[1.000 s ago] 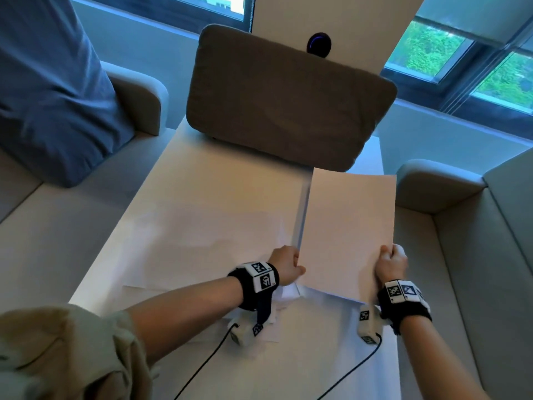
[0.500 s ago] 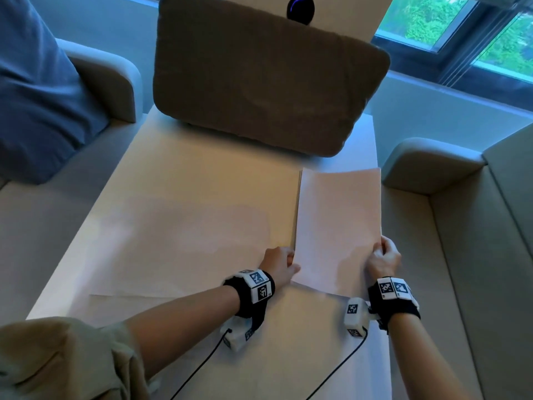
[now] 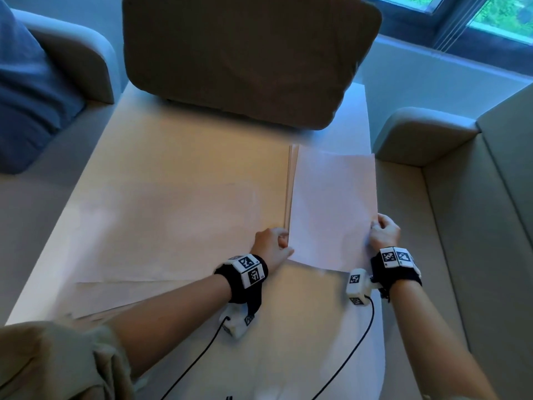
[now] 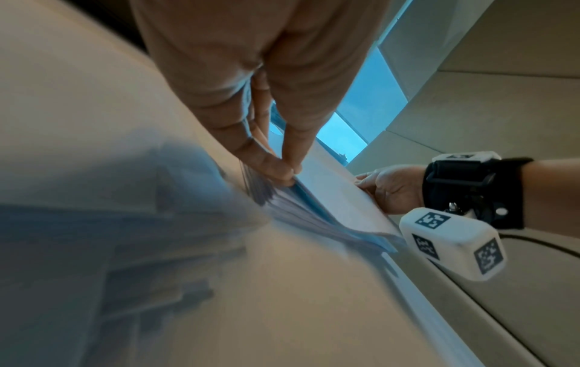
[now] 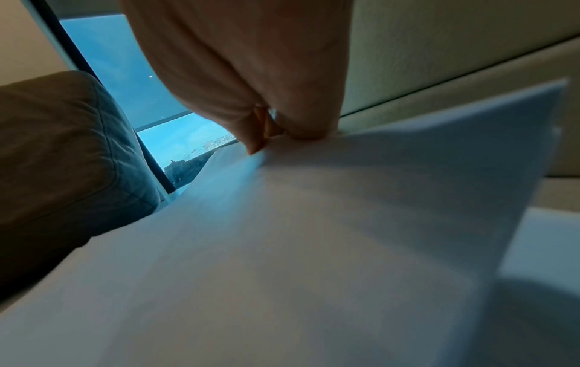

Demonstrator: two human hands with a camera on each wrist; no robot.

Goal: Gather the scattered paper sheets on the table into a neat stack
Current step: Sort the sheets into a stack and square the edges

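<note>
At lower right of the frame, both grips clamp the paper stack [image 3: 331, 209]: left hand [image 3: 271, 245] pinching its left edge, right hand [image 3: 385, 233] apparently its right edge, over the desk [image 3: 173, 197].

Each bare forearm wears a black wrist strap [image 3: 396, 269] topped with white blocks bearing black square-code markers, a white marker-tagged camera pod [image 3: 357, 287] with a thin black cable [image 3: 343, 368] hangs below, and a rolled-up olive sleeve [image 3: 57, 362] covers the left upper arm.

Brown cushion [image 3: 245, 59] blocks table [image 3: 178, 157] far end; sofa arm [image 3: 418, 134] crowds right edge
</note>
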